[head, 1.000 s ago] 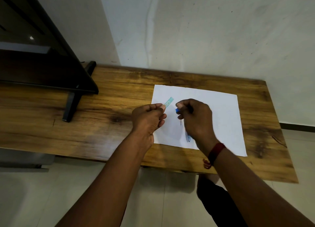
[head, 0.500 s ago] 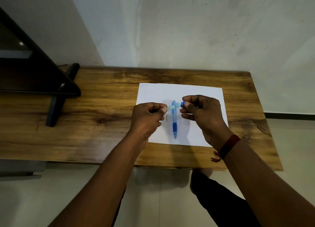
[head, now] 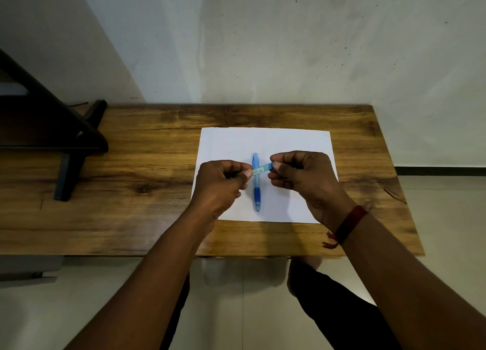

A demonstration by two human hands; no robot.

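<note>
A small light-blue tube with a printed label (head: 261, 168) hangs level above the table. My left hand (head: 219, 185) pinches its left end between thumb and forefinger. My right hand (head: 299, 177) pinches its right end, where a blue cap shows. Under the tube a blue pen (head: 256, 182) lies on a white sheet of paper (head: 297, 141), its tip pointing toward me. Both hands hover over the sheet, close together.
The sheet lies on a wooden table (head: 147, 165) against a pale wall. A dark stand with slanted legs (head: 71, 149) occupies the table's left part. My dark-clothed knee (head: 331, 297) shows below the front edge, over a tiled floor.
A second ago my hands were apart, the left holding the tube and the right the pen. The pen now lies on the paper and both hands pinch the tube's ends.
</note>
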